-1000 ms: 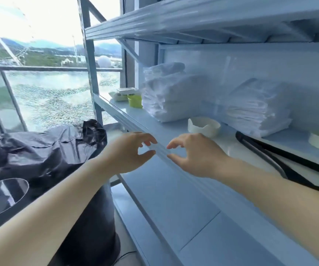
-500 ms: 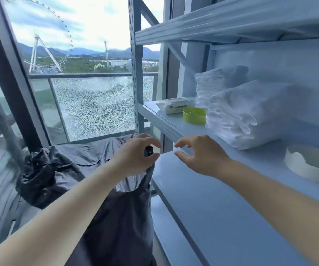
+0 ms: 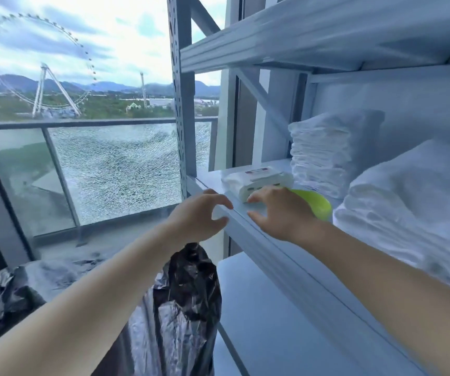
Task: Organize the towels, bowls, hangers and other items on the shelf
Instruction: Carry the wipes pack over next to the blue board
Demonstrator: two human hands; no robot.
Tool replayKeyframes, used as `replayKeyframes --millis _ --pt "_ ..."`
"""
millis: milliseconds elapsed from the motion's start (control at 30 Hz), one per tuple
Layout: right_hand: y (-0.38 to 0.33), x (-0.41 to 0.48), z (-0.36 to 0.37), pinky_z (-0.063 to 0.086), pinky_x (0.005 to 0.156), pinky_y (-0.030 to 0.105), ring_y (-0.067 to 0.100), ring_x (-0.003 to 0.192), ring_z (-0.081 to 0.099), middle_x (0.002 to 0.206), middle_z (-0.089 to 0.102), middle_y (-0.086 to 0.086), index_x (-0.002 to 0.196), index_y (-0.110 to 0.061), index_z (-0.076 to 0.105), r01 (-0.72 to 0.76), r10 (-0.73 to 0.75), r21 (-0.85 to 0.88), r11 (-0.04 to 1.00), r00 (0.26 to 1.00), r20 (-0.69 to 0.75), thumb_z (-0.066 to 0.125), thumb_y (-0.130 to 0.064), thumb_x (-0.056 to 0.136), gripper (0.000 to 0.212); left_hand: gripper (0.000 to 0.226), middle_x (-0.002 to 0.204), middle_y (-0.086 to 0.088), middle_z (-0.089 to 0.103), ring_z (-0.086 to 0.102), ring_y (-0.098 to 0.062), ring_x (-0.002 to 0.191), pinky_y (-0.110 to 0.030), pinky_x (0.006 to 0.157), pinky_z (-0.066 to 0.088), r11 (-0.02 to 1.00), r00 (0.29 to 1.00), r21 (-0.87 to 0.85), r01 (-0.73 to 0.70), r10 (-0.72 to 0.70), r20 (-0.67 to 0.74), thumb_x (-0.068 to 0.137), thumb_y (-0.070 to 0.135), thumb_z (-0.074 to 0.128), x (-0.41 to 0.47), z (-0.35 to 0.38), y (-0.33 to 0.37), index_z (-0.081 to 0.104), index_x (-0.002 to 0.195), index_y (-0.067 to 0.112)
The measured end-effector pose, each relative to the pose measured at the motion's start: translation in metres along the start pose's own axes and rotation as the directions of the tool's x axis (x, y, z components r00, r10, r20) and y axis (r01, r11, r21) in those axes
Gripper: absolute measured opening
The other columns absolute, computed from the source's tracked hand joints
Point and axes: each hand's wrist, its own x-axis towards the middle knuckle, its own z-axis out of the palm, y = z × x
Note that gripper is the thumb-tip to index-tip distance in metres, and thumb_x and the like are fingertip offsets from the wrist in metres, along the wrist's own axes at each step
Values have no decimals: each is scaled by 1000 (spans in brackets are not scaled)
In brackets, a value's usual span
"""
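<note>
The pale blue metal shelf (image 3: 280,241) carries a white wipes pack (image 3: 256,180), a green bowl (image 3: 317,204) just beside it, and two stacks of what look like white towels (image 3: 324,150).

White towels (image 3: 326,147), a lime-green bowl (image 3: 317,206), a pale blue-grey shelf (image 3: 272,256), a glossy black bag (image 3: 188,302).

A crumpled black plastic bag (image 3: 188,294) sits before a shattered glass balcony panel (image 3: 120,175), a Ferris wheel (image 3: 40,88) beyond.
</note>
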Motion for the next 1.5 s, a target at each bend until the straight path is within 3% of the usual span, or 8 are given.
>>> replayKeyframes --millis 200,433,633,833,1033,1167,1367,1500 --pt "27 52 25 45 86 32 21 113 53 123 59 -1 118 -26 59 -86 83 -38 996 995 -58 54 -34 88 32 34 132 4 47 45 -17 120 -32 90 41 998 998 24 -50 51 -31 86 40 58 93 27 -25 55 119 33" --pt "45 76 37 43 80 29 21 109 53 118 59 -3 115 -27 59 -155 151 -57 986 986 -69 52 -33 87 30 78 152 -4 19 16 -25 140 -46 107 32 997 1000 73 -16 14 23 74 60 63 155 59 -39 31 140 31" --pt "54 80 36 44 82 29 20 110 51 118 57 -3 117 -24 57 -169 166 -67 983 985 -42 54 -31 87 32 78 134 -7 38 41 -28 120 -37 97 38 998 995 -33 46 -43 86 71 60 65 162 75 -47 26 136 40" --pt "47 85 33 46 87 36 26 114 50 122 55 5 121 -18 53 -170 171 -82 982 985 9 58 -27 81 41 109 126 -1 27 37 -22 119 -36 89 44 992 997 125 -35 26 71 55 77 60 121 73 -42 6 143 41" --pt "35 93 41 45 84 35 29 109 55 121 50 9 122 -16 48 -158 168 -114 981 982 86 64 -31 80 47 89 147 -9 16 52 -33 114 -37 92 44 996 989 69 -62 52 137 71 55 71 127 53 -44 21 141 34" --pt "30 100 47 46 87 35 32 113 53 125 46 12 130 -14 43 -145 161 -144 979 982 102 66 -31 82 55 97 150 -8 23 42 -30 128 -37 103 37 996 983 -71 -58 69 169 76 41 73 138 62 -40 9 149 32" --pt "29 96 53 45 91 36 31 118 47 130 40 12 136 -15 37 -92 110 -157 983 988 108 65 -25 84 60 85 156 -4 12 45 -31 126 -33 100 36 999 993 -34 -23 26 111 82 43 66 126 75 -49 11 147 35" --pt "27 89 60 45 90 39 32 117 45 129 39 12 133 -15 38 -55 67 -137 989 994 82 64 -21 82 58 86 152 4 17 53 -26 115 -31 92 43 996 992 -65 -67 74 100 78 40 70 108 68 -61 13 143 45"
